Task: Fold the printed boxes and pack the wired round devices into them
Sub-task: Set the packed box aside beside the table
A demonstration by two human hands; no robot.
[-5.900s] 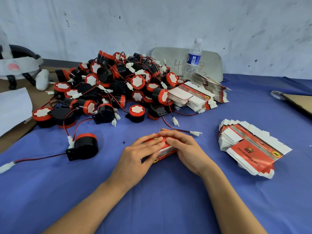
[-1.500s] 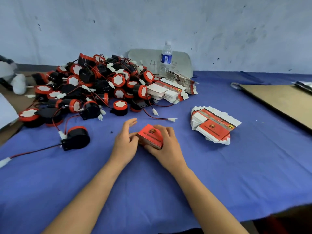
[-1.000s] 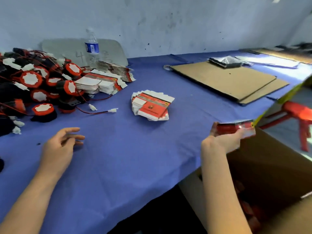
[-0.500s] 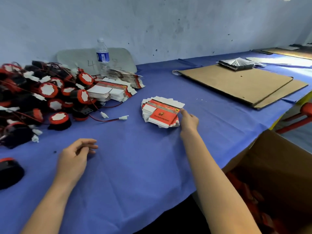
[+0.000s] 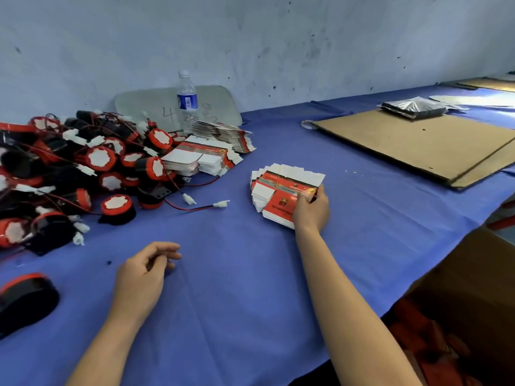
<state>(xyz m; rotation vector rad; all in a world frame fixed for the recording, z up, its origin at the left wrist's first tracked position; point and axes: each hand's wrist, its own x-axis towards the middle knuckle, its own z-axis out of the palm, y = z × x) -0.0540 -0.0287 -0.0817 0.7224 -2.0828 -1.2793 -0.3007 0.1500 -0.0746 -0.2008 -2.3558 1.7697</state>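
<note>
On the red panel of the topmost flat box you can read the bold letters "ST"; the line of smaller print under them is too blurred to make out. The grey board carries a handwritten "4", and the marks beside it are unclear. You cannot read the blue bottle label.

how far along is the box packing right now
Done: red boxes, apparently packed, lie in the carton. In hand: the right hand pinches the top flat box; the left hand is idle. Left: a big pile of devices and more flat stacks.
</note>
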